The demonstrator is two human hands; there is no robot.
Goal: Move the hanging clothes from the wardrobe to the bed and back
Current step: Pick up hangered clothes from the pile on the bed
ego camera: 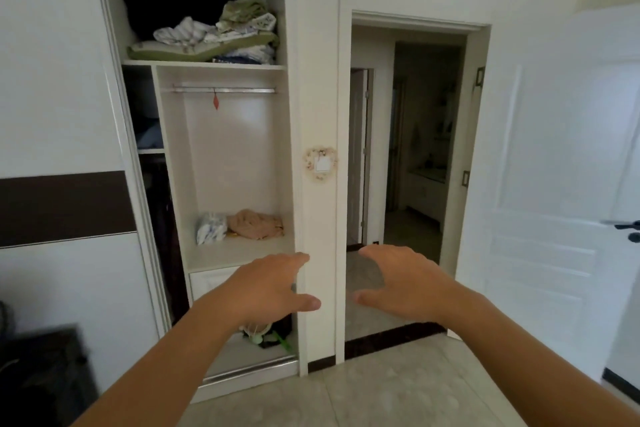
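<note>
Metal rail point(224, 90), horizontal and bare, sits upper left of both empty, spread hands; left hand point(273, 288) nearer than right hand point(405, 284).

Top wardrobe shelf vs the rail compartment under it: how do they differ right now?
The top shelf is piled with folded bedding and a black bundle; the rail compartment is mostly bare. Its rail carries no clothes, only a small red tag. Two small bundles lie on its floor. Both are white and stand open.

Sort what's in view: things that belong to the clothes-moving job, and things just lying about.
Job: wardrobe; hanging rail, bare of clothes; left hand and right hand, both holding nothing.

Lying about: folded bedding; beige cloth; light switch; open door.
</note>
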